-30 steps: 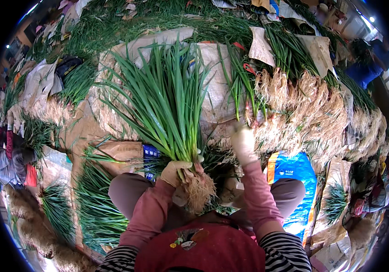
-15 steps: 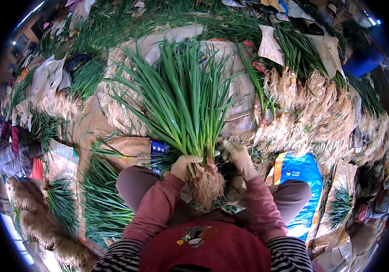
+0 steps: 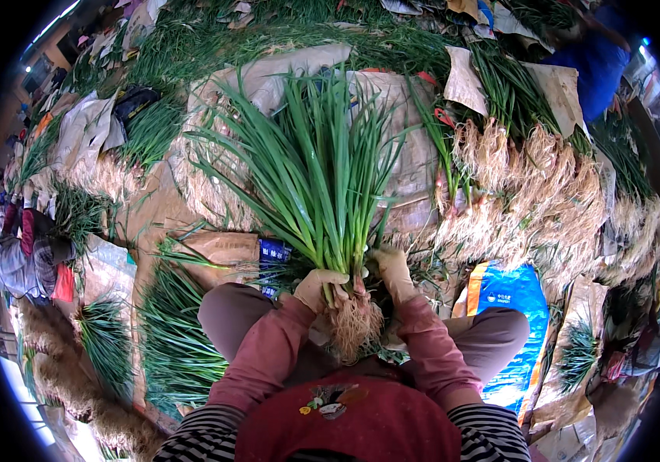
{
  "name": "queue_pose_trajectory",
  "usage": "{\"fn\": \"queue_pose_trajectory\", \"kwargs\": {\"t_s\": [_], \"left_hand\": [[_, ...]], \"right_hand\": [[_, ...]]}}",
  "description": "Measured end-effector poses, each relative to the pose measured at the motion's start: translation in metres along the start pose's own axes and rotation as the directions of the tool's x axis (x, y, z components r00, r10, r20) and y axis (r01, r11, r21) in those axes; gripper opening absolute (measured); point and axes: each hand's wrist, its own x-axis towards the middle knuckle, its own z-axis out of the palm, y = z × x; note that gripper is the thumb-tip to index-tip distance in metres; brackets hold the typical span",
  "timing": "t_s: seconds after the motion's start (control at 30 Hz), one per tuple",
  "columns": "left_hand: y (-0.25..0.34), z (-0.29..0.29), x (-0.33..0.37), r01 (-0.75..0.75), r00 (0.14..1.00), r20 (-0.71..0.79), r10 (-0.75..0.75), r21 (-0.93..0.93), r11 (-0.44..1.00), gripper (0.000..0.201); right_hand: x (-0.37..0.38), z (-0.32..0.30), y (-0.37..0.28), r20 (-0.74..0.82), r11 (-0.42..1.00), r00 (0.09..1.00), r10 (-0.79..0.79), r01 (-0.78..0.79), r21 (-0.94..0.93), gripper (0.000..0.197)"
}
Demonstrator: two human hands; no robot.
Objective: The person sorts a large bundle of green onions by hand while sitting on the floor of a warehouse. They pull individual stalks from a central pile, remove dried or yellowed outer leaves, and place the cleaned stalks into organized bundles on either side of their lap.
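Note:
In my left hand (image 3: 321,288), gloved in pale cloth, is a thick bunch of green garlic (image 3: 322,177), gripped low on the stems. Its long green leaves fan out away from me, and the pale, stringy roots (image 3: 355,327) hang toward my lap. My right hand (image 3: 393,273), gloved the same way, is closed against the right side of the stems, just above the roots. One dark leaf rises from its fingers, beside the bunch; the fingertips are partly hidden.
Loose green garlic (image 3: 180,339) lies left of my knee. Rooted bundles (image 3: 515,192) are piled ahead on the right. A blue and orange sack (image 3: 511,323) lies by my right knee, and a pale sack (image 3: 403,146) is spread ahead. Another person (image 3: 30,254) sits at far left.
My right hand has moved in to the stems, from slightly apart at their right. The left hand keeps its grip on the bunch. A blue shape at the far right has shifted.

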Motion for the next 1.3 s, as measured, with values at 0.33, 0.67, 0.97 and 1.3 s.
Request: {"fn": "queue_pose_trajectory", "kwargs": {"t_s": [0.33,0.67,0.97,1.3], "left_hand": [[0.010,0.011,-0.010,-0.192,0.981,0.032,0.192,0.026,0.981,0.070],[0.012,0.000,-0.004,-0.220,0.975,-0.024,0.219,-0.037,0.975,0.064],[0.007,-0.003,0.012,-0.166,0.984,0.071,0.166,0.008,0.986,0.074],[0.004,0.003,0.013,-0.170,0.985,0.037,0.171,-0.027,0.985,0.071]], "right_hand": [[-0.003,-0.003,0.020,0.051,0.732,0.963,0.263,-0.165,-0.661,0.019],[0.054,-0.169,-0.052,-0.600,0.663,0.797,0.065,-0.484,-0.571,0.030],[0.002,-0.111,-0.027,-0.634,0.890,0.762,-0.129,-0.193,-0.413,0.016],[0.058,-0.146,-0.034,-0.601,0.730,0.797,0.062,-0.447,-0.517,0.027]]}}
